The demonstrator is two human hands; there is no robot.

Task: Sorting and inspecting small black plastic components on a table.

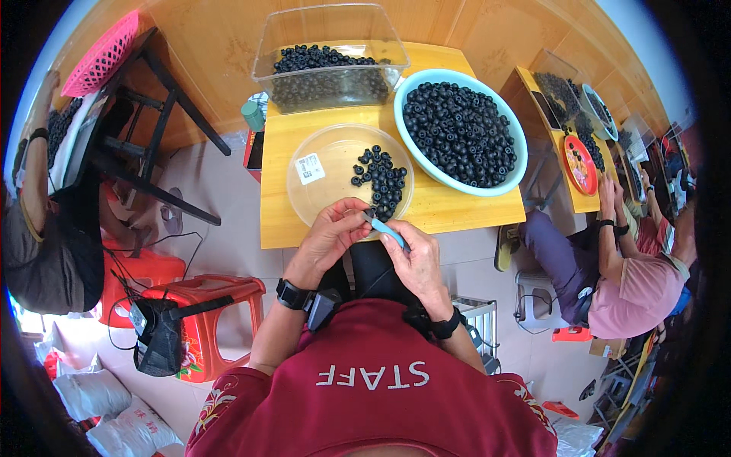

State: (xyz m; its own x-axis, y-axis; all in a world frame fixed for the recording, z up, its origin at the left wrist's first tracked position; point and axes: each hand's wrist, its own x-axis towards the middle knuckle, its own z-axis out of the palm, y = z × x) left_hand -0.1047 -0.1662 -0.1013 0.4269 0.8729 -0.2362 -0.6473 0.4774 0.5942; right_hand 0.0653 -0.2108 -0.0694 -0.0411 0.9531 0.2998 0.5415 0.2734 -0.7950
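While the left hand (335, 232) pinches a small dark bead (371, 212) and the right hand (417, 259) grips a blue tool (389, 231) close to it, both over the table's (276, 221) near edge, it seems wise to press gently, tip pointing away from the left hand.

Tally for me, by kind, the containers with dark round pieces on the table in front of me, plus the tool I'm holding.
Light blue bowl: 1
Clear rectangular bin: 1
Clear round tray: 1
Blue-handled tool in right hand: 1
Total: 4
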